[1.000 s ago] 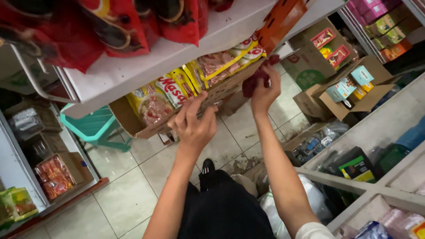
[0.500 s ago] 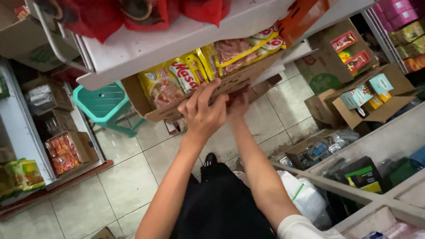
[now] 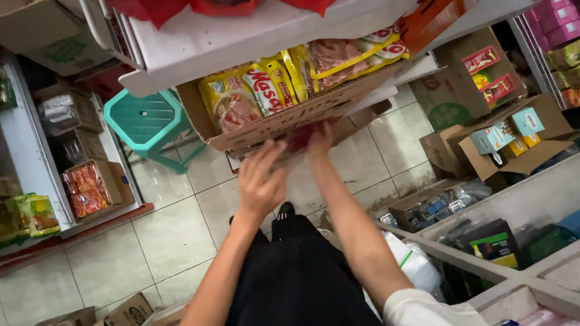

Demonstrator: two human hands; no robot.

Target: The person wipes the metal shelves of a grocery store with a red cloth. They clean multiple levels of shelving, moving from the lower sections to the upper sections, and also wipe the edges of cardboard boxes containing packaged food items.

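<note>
A long open cardboard box [image 3: 284, 124] full of yellow noodle packets [image 3: 254, 90] sits on a lower shelf under a white shelf board [image 3: 241, 36]. My left hand [image 3: 261, 181] is raised just below the box's front wall, fingers spread, fingertips at its lower edge, holding nothing. My right hand [image 3: 319, 140] reaches under the box, partly hidden by it, and grips a dark red packet [image 3: 299, 139] pressed against the box's underside. Red bags [image 3: 211, 6] hang over the top shelf's edge.
A teal plastic stool [image 3: 148, 124] stands on the tiled floor at left. Beside it is a low shelf with orange packets [image 3: 87, 190]. Open cartons of small boxes [image 3: 504, 136] stand at right. Grey bins with goods [image 3: 492, 244] fill the lower right.
My right hand has carried the red packet from beside the box's right end to under the box. My left hand has dropped slightly off the box front.
</note>
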